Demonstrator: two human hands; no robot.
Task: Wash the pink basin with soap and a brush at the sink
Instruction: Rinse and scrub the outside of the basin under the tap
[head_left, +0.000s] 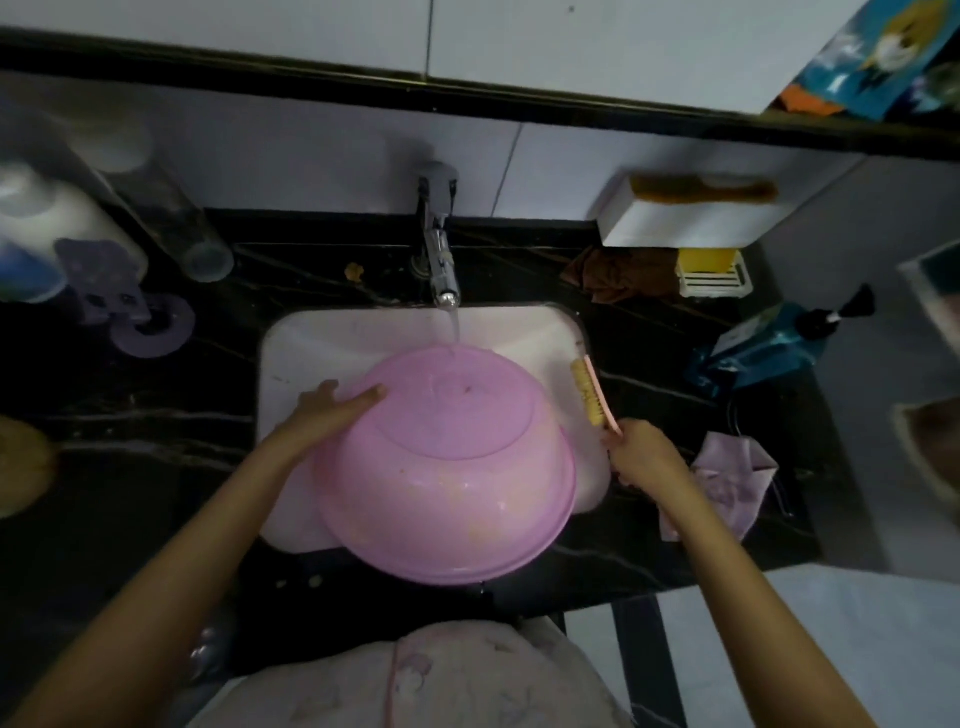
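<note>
Hands: left hand (332, 402) lies flat, fingers straight, pressing the side of the upturned pink basin (447, 467), with no curl round it. Right hand (641, 452) is wrapped on the brush (589, 392) handle, bristles clear of the basin, over the right rim of the sink (332, 338). Basin sits bottom-up and tilted, overhanging the sink's near edge. The tap (439, 249) stream hits its far rim.

Risks:
- Wet plastic plus a palm-only hold: a hard scrub stroke could skid or spin it off the near edge.
- Water on the raised base likely sheets outward onto the counter (156, 415).
</note>
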